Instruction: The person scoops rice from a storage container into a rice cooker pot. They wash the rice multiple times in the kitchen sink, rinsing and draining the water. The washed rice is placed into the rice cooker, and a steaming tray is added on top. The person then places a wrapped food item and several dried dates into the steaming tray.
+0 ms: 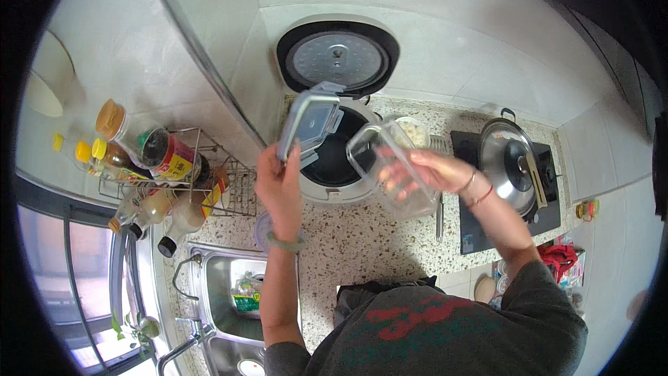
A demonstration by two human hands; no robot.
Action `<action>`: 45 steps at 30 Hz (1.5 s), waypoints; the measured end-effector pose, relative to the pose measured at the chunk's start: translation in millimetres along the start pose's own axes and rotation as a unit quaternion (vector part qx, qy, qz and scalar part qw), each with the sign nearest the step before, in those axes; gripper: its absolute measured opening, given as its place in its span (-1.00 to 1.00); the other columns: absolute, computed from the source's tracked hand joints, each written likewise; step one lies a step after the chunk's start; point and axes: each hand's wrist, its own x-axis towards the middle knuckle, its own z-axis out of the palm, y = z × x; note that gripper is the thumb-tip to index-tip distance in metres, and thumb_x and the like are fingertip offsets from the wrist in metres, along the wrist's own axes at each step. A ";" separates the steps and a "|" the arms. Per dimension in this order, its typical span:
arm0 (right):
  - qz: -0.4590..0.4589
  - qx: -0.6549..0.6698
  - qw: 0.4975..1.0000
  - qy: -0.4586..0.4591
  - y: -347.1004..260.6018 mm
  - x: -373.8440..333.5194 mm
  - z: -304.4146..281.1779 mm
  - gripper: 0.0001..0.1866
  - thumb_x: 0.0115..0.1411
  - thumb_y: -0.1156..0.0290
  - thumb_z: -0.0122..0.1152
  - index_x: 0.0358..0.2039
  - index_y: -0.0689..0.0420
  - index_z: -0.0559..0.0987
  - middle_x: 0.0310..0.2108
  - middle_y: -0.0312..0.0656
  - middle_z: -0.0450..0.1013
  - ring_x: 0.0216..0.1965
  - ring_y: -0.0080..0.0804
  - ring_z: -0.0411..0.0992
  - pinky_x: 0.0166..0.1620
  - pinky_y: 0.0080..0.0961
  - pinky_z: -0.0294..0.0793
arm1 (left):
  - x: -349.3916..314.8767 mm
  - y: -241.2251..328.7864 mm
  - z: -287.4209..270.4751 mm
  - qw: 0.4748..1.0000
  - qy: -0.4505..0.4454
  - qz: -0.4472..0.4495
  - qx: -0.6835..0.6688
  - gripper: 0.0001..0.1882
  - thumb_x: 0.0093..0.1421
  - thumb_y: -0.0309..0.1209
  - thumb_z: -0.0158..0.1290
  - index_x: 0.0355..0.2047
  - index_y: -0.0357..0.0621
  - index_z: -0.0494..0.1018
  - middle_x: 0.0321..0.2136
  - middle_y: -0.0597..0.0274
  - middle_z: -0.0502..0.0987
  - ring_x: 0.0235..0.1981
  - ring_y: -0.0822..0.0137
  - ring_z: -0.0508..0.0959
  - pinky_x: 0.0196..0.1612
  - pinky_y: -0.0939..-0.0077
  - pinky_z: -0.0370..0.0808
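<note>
My left hand [280, 179] is closed on the edge of a grey-rimmed container lid [313, 125] with side flaps, tilted upright in front of the rice cooker. In my right hand [437, 169] is a clear rectangular food container [363, 141], tipped on its side, the fingers curled around its wall. The container looks bare inside. Behind both hands stands the white rice cooker [330, 195], its cover [337, 59] raised and its dark inner pot [334, 160] partly hidden by the lid. A bowl of pale food [415, 132] sits just beyond the container.
To the right, a lidded pan [506, 160] rests on the black cooktop [476, 237]. A slim utensil [439, 219] lies on the speckled counter [334, 237]. At left are a wire rack [243, 191] with several bottles and a steel sink [223, 306] holding a green package [246, 296].
</note>
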 end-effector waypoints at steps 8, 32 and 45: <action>-0.050 0.431 0.900 0.045 114.2 -51.7 26.8 -0.10 0.23 -0.39 -0.25 0.28 0.14 0.22 0.17 0.12 0.31 0.17 0.01 0.32 0.19 0.18 0.24 | -69.8 53.8 30.9 0.903 -0.242 0.323 0.144 -0.72 -0.01 -0.63 0.17 -0.24 -0.17 0.55 -0.07 0.16 0.57 0.04 0.14 0.54 -0.05 0.33 0.54; -0.334 0.448 0.815 0.154 225.1 -278.6 139.9 -0.28 0.31 -0.08 -0.02 0.33 0.11 0.16 0.29 -0.09 0.17 0.25 -0.08 0.25 0.17 -0.17 0.42 | -324.4 128.2 68.5 0.878 -0.385 0.284 -0.023 -0.64 0.31 -0.34 -0.04 0.11 -0.05 0.34 0.01 0.20 0.42 0.09 0.19 0.42 0.20 0.15 0.29; -0.229 0.181 0.751 0.592 293.7 -381.3 196.8 -0.57 0.37 0.16 -0.01 -0.01 0.28 0.54 -0.18 -0.31 0.52 -0.18 -0.65 0.42 -0.10 -0.67 0.44 | -412.5 158.7 94.0 0.636 -0.620 -0.390 -0.241 -0.45 0.38 -0.31 -0.11 0.31 -0.19 0.06 0.15 0.07 0.29 0.15 0.25 0.34 0.16 0.33 0.38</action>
